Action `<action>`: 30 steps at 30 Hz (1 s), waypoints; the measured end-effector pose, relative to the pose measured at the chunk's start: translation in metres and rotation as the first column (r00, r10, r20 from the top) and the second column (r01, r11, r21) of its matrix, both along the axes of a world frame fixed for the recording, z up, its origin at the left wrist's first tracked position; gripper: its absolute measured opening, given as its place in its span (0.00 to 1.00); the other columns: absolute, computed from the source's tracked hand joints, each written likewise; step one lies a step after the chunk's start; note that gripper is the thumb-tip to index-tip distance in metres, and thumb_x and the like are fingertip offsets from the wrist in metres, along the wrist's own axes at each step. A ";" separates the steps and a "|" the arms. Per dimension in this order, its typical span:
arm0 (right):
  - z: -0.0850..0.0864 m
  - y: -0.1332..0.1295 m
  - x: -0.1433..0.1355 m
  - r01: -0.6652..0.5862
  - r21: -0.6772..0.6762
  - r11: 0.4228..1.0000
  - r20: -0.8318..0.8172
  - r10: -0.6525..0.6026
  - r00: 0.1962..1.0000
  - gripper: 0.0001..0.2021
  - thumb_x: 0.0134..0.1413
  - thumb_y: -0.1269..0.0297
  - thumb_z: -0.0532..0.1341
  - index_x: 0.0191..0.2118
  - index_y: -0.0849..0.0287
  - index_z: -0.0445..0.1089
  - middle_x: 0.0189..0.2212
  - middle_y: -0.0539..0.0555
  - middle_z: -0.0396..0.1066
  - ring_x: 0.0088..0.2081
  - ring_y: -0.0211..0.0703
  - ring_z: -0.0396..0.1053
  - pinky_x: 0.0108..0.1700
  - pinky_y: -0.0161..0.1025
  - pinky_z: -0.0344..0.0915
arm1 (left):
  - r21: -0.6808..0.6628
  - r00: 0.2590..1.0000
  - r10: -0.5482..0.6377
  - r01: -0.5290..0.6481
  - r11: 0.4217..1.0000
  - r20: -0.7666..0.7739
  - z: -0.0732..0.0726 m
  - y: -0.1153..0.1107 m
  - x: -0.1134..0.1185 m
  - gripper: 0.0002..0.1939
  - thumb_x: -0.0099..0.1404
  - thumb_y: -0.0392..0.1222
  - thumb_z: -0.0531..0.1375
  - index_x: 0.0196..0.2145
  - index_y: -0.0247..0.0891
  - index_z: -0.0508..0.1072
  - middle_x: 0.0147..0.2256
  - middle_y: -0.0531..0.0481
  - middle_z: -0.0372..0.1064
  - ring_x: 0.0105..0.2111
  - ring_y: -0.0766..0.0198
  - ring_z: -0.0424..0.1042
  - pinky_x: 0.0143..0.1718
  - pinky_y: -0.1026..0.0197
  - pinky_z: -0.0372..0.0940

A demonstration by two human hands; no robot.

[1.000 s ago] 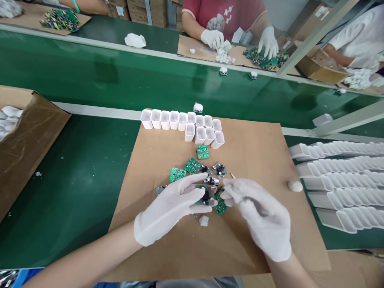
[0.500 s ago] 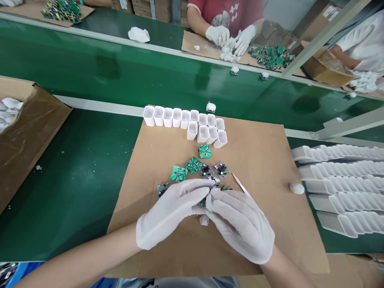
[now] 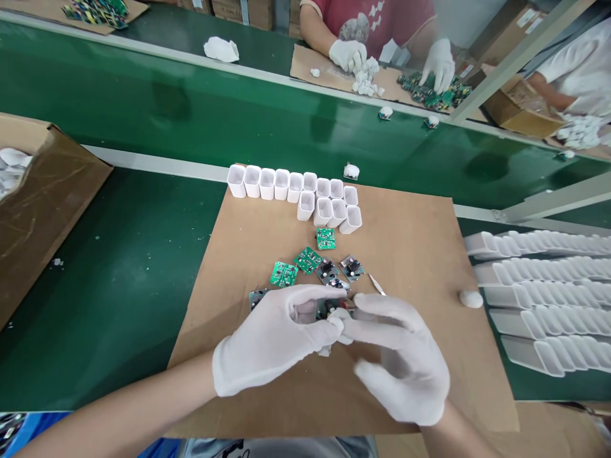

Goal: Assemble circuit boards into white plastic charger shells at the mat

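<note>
My left hand (image 3: 272, 340), in a white glove, is closed round a circuit board (image 3: 329, 308) with dark parts, partly hidden by the fingers. A small white wad (image 3: 340, 321) shows at its fingertips. My right hand (image 3: 401, 353), gloved too, has its thumb apart from its fingers, which reach the wad and the board's right side. Just beyond lie green boards (image 3: 284, 274) and dark boards (image 3: 352, 268) on the cardboard sheet (image 3: 410, 235). A thin white tool (image 3: 377, 284) lies beyond my right hand.
White cups (image 3: 305, 205) stand at the cardboard's far edge. Nested white cases (image 3: 548, 318) lie at the right, near a white round piece (image 3: 471, 299). A carton (image 3: 52, 203) is at left. Across the green belt (image 3: 200, 121) a gloved person (image 3: 363, 25) works.
My right hand has opened and drawn back a little, uncovering the board and wad. Small pieces on the belt have moved right. The other person's hand has moved right to a pile of boards.
</note>
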State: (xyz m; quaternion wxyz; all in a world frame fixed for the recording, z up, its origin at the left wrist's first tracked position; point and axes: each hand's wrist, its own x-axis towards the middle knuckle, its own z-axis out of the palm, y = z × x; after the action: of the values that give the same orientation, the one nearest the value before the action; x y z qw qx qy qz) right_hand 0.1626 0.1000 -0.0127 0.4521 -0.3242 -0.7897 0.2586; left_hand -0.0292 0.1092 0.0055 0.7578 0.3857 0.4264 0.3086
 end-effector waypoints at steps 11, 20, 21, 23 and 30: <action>-0.006 -0.007 -0.014 0.003 -0.267 0.964 -0.115 -0.035 0.993 0.17 0.53 0.78 0.67 0.45 0.49 0.73 0.48 0.55 0.68 0.44 0.46 0.71 0.45 0.45 0.72 | 0.012 1.000 0.008 -0.008 1.000 0.019 -0.005 -0.001 0.001 0.14 0.63 0.39 0.63 0.47 0.39 0.76 0.31 0.51 0.70 0.31 0.66 0.68 0.33 0.64 0.66; -0.002 -0.002 -0.014 -0.105 -0.615 0.781 -0.371 -0.169 0.913 0.03 0.59 0.68 0.64 0.37 0.54 0.70 0.42 0.55 0.71 0.41 0.42 0.73 0.39 0.37 0.74 | 0.039 0.999 -0.052 0.052 0.998 -0.002 -0.005 -0.005 0.003 0.03 0.62 0.37 0.63 0.33 0.34 0.75 0.28 0.51 0.69 0.29 0.67 0.64 0.33 0.62 0.62; -0.002 -0.001 -0.015 -0.136 -0.616 0.776 -0.392 -0.152 0.908 0.03 0.59 0.68 0.64 0.36 0.55 0.69 0.40 0.55 0.71 0.38 0.41 0.73 0.38 0.36 0.74 | 0.038 0.998 -0.058 0.058 0.998 -0.001 -0.006 -0.005 0.003 0.04 0.62 0.38 0.63 0.33 0.34 0.75 0.28 0.51 0.69 0.30 0.66 0.64 0.33 0.62 0.63; -0.001 -0.001 -0.015 -0.124 -0.594 0.795 -0.393 -0.152 0.907 0.04 0.59 0.69 0.64 0.36 0.55 0.68 0.38 0.54 0.71 0.38 0.41 0.73 0.38 0.36 0.74 | 0.045 0.998 -0.062 0.062 0.997 0.003 -0.007 -0.006 0.003 0.04 0.62 0.38 0.63 0.33 0.34 0.75 0.30 0.50 0.70 0.30 0.65 0.65 0.33 0.61 0.63; 0.001 -0.003 -0.015 -0.134 -0.538 0.832 -0.333 -0.064 0.941 0.14 0.55 0.58 0.68 0.42 0.54 0.65 0.43 0.58 0.69 0.40 0.45 0.72 0.38 0.41 0.74 | 0.112 0.991 0.016 -0.001 0.994 -0.135 -0.010 -0.010 0.002 0.10 0.63 0.38 0.63 0.43 0.38 0.78 0.33 0.49 0.74 0.33 0.63 0.68 0.33 0.62 0.64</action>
State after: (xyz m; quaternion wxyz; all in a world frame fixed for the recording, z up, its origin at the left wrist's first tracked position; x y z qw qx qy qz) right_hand 0.1471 0.0974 -0.0116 0.4622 -0.3772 -0.5976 0.5357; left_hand -0.0272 0.0991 -0.0050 0.7030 0.4458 0.4604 0.3083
